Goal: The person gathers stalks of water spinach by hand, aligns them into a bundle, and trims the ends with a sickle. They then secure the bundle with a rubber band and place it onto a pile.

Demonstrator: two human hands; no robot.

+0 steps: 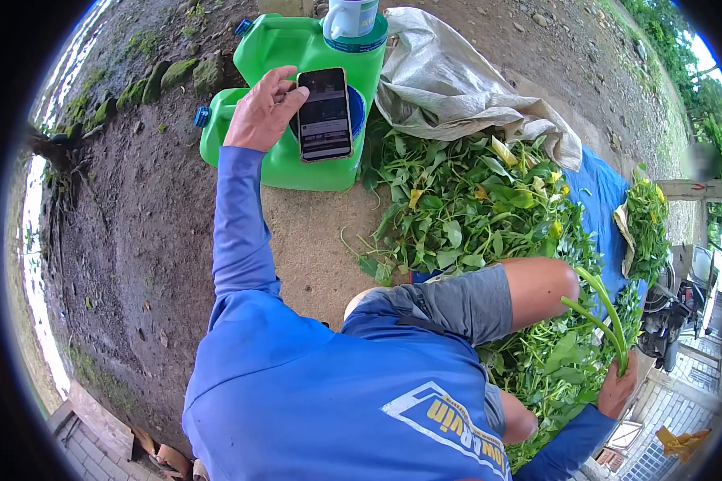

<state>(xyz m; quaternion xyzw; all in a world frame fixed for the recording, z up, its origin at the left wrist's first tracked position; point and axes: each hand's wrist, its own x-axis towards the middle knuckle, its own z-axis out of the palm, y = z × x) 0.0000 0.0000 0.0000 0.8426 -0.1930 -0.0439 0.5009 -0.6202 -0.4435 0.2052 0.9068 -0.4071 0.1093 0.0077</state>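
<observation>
My left hand [262, 112] reaches over the green plastic jugs [297, 172], one fingertip at the screen of a smartphone [325, 116]. The phone rests against the jugs with its screen lit; the hand's fingers are apart and not wrapped around it. Low on the right, my right hand [618, 389] is closed around a few long green stems [614, 317], which curve up beside my knee. Under and beyond my legs spreads a big heap of leafy greens [465, 200], some leaves yellow.
A mug [350, 18] stands on top of a jug. A whitish woven sack [449, 80] lies on the greens' far edge. Blue tarp [602, 208] shows beneath them, with another leafy bundle [646, 220] farther right. A motorcycle [670, 309] is parked behind. Dark soil stretches along the left.
</observation>
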